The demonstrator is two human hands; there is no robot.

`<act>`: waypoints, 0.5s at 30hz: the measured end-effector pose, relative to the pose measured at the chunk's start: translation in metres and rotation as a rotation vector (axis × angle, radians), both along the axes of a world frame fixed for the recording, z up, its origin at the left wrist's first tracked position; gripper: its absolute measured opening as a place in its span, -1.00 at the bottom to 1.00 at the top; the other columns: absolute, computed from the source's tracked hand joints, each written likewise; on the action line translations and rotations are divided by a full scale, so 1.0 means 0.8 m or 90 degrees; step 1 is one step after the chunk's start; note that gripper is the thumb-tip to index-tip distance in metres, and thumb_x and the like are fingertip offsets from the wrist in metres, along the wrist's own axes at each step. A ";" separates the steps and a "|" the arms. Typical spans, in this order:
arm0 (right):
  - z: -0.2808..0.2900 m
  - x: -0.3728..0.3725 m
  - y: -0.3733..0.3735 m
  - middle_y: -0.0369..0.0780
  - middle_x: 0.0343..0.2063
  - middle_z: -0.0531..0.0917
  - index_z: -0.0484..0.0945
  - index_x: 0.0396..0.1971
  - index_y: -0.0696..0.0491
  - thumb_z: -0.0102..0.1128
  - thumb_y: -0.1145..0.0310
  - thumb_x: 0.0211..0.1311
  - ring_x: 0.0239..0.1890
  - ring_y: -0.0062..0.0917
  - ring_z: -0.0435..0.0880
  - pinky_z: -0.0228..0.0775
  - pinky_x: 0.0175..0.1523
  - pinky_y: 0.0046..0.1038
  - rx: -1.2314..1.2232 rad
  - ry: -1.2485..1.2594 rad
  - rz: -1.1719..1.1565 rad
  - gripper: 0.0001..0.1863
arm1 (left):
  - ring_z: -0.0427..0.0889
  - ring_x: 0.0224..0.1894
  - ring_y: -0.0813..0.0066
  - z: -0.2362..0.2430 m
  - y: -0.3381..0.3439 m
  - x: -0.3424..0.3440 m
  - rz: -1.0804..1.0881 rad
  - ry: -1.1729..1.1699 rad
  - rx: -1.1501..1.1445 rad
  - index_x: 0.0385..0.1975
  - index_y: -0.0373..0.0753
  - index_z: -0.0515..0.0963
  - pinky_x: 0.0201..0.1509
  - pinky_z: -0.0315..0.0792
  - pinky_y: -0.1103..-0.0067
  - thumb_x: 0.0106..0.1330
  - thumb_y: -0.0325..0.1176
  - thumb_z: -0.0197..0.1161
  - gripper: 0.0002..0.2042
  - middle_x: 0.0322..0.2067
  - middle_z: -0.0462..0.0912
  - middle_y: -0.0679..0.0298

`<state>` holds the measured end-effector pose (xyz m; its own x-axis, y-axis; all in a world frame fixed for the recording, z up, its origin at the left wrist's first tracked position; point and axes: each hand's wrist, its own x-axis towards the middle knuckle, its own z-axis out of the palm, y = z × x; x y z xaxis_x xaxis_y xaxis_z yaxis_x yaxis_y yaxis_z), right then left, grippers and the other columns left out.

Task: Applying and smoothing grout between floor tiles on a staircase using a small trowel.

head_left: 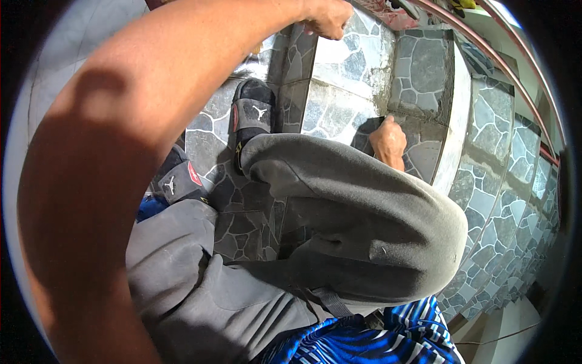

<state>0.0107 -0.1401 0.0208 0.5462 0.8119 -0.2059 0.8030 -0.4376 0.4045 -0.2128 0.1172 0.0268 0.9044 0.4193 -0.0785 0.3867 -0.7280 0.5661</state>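
Note:
My left hand (329, 19) is at the far end of the tiled step (339, 112), its fingers curled closed with the knuckles up. Whatever lies inside them is hidden. Beyond my raised knee, my right hand (389, 143) is closed near the foot of the riser tile (422, 73). No object shows clearly in it, and my leg covers the wrist. Between the two hands runs the joint of step and riser, with rough grey mortar (382, 91) along it. The tiles have a grey stone pattern with pale lines.
My slippered feet (253, 112) stand on the lower tiles to the left. More tiled steps (494, 115) rise on the right beside a reddish metal railing (515, 73). A pink and white patterned sack or cloth (397, 15) lies at the far end.

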 end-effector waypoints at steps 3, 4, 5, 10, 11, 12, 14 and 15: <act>0.023 -0.006 -0.006 0.16 -0.31 0.64 0.47 -0.20 0.27 0.16 0.41 0.02 -0.20 0.02 0.67 0.54 -0.11 -0.13 0.030 0.007 -0.013 -0.67 | 0.66 -0.36 0.08 -0.008 0.004 -0.001 0.006 -0.036 -0.007 -0.48 -0.35 0.64 -0.28 0.50 0.30 0.00 -0.36 0.12 -0.78 -0.45 0.67 -0.03; 0.017 0.000 -0.007 0.17 -0.28 0.63 0.46 -0.19 0.27 0.12 0.40 0.06 -0.20 0.03 0.66 0.53 -0.10 -0.14 0.018 -0.018 -0.012 -0.67 | 0.66 -0.34 0.10 -0.011 0.013 -0.002 -0.017 -0.024 -0.004 -0.48 -0.33 0.64 -0.27 0.50 0.30 -0.01 -0.35 0.12 -0.78 -0.44 0.67 -0.02; 0.011 0.005 -0.011 0.17 -0.28 0.63 0.46 -0.19 0.27 0.12 0.40 0.06 -0.20 0.03 0.66 0.53 -0.10 -0.14 0.017 -0.024 -0.016 -0.67 | 0.67 -0.33 0.11 -0.007 0.013 0.004 -0.051 -0.022 -0.004 -0.48 -0.32 0.65 -0.26 0.50 0.31 -0.02 -0.35 0.13 -0.78 -0.43 0.68 -0.01; 0.019 -0.007 -0.028 0.17 -0.29 0.63 0.44 -0.22 0.30 0.00 0.38 0.15 -0.19 0.05 0.64 0.49 -0.11 -0.12 0.086 0.059 -0.077 -0.70 | 0.63 -0.59 0.33 -0.022 -0.017 0.014 -0.103 -0.199 -0.022 -0.48 -0.44 0.59 -0.52 0.58 0.47 0.23 -0.33 0.14 -0.75 -0.60 0.62 0.06; 0.026 -0.003 -0.032 0.18 -0.30 0.63 0.43 -0.22 0.32 -0.01 0.37 0.17 -0.19 0.06 0.63 0.47 -0.12 -0.11 0.131 0.089 -0.148 -0.69 | 0.65 -0.55 0.31 -0.013 -0.035 0.023 -0.022 -0.133 -0.155 -0.43 -0.44 0.61 -0.53 0.58 0.46 0.20 -0.35 0.14 -0.77 -0.55 0.65 0.07; 0.023 0.044 -0.062 0.13 -0.39 0.63 0.41 -0.22 0.34 -0.04 0.33 0.23 -0.29 -0.01 0.65 0.43 -0.16 -0.15 0.208 0.145 -0.195 -0.67 | 0.66 -0.52 0.31 0.003 -0.049 0.044 -0.061 -0.129 -0.223 -0.41 -0.39 0.63 -0.52 0.56 0.47 0.20 -0.35 0.15 -0.78 -0.52 0.65 0.08; 0.048 0.001 -0.061 0.10 -0.43 0.61 0.41 -0.21 0.33 -0.05 0.32 0.25 -0.35 -0.07 0.62 0.41 -0.17 -0.17 0.309 0.276 -0.224 -0.67 | 0.66 -0.50 0.32 0.019 -0.092 0.049 -0.139 -0.071 -0.279 -0.06 -0.46 0.53 -0.29 0.56 0.41 0.28 -0.29 0.17 -0.64 -0.48 0.66 -0.05; 0.066 -0.013 -0.064 0.07 -0.47 0.59 0.41 -0.21 0.32 -0.06 0.30 0.28 -0.42 -0.13 0.60 0.40 -0.19 -0.20 0.409 0.379 -0.245 -0.67 | 0.67 -0.42 0.25 0.033 -0.118 0.058 -0.176 -0.070 -0.365 -0.03 -0.47 0.50 -0.24 0.57 0.41 0.25 -0.22 0.21 -0.57 -0.46 0.67 -0.05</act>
<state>0.0004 -0.1916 0.0733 0.7487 0.6531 -0.1136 0.5545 -0.7109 -0.4325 -0.1668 0.0226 0.0529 0.9886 0.0885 -0.1220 0.1461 -0.3632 0.9202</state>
